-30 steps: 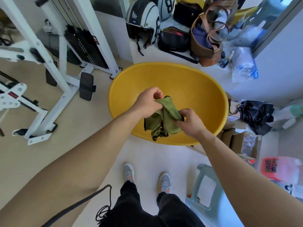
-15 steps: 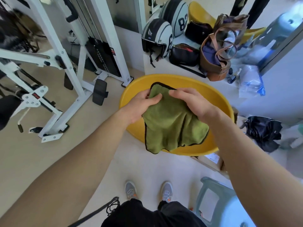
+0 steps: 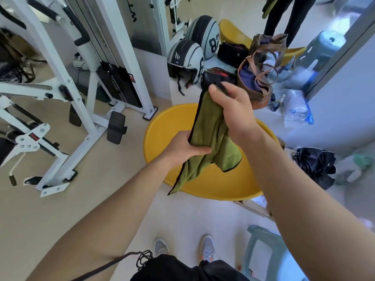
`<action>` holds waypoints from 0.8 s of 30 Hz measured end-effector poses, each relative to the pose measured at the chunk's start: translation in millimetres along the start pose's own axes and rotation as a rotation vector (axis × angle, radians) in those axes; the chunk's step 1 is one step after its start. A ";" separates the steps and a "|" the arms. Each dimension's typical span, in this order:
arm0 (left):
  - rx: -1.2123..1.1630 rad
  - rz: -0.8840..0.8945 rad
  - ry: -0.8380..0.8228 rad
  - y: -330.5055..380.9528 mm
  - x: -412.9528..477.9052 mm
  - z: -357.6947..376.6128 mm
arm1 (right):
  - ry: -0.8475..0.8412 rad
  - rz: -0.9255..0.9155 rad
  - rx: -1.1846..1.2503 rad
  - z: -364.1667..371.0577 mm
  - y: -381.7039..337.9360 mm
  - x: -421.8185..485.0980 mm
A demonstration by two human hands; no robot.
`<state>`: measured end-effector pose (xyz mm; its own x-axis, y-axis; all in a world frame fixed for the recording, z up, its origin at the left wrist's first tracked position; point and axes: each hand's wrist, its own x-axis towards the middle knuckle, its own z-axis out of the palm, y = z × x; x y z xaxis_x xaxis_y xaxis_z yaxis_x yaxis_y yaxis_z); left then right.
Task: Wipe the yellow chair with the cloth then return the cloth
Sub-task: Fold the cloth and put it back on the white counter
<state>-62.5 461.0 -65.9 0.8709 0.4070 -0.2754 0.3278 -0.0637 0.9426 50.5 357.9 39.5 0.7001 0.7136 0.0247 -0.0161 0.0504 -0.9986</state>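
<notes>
1. To our left stands the white steel frame of a weight machine (image 3: pixel 81 102) with its black weight stack, the largest thing in view.
2. Below our arms sits the round yellow plastic chair (image 3: pixel 158 142), its shell seat facing up on the pale floor.
3. Beyond it, on a low white ledge, we see a grey-and-black striped motorcycle helmet (image 3: pixel 185 61) and a brown leather handbag (image 3: pixel 259 78) standing near each other.
4. We hold the olive-green microfibre cloth with black edging (image 3: pixel 211 134) in the air above the yellow chair, not touching the seat; it hangs stretched between our hands, a loose corner drooping lower.
5. Our right hand (image 3: pixel 233 112) is closed around the cloth's upper end.
6. Our left hand (image 3: pixel 184 147) pinches its black edge lower down, thumb pressed across the fabric.
</notes>
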 end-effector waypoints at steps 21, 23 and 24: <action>0.426 -0.189 -0.346 -5.0 -14.7 -40.7 | -0.350 0.568 -0.359 7.2 112.2 -43.8; 0.387 -0.199 -0.389 -6.3 -24.4 -43.3 | -0.333 0.520 -0.441 11.9 115.4 -48.7; 0.344 -0.197 -0.359 -11.3 -29.6 -45.6 | -0.288 0.499 -0.452 12.0 116.0 -50.8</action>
<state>-108.7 491.3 -59.8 0.8315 0.1081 -0.5448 0.5462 -0.3373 0.7667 4.5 335.8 -77.1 0.4698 0.7349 -0.4891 0.0556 -0.5775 -0.8145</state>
